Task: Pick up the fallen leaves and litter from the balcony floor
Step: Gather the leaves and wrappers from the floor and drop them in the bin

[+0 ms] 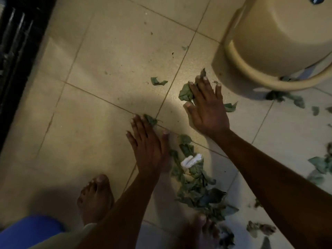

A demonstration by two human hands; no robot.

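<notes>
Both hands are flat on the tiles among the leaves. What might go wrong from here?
1. The right hand presses crumpled green leaves close to the beige plastic bin; a push might slide them against its base, where other leaves already sit.
2. The small lone green leaf beyond the left hand may be missed.
3. A bare foot stands beside the leaf pile; a step could scatter it.

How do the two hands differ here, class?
The right hand reaches farther, near the tub; the left hand lies closer in. The right hand covers a leaf clump; the left hand touches one small leaf. Both are open, palms down.
</notes>
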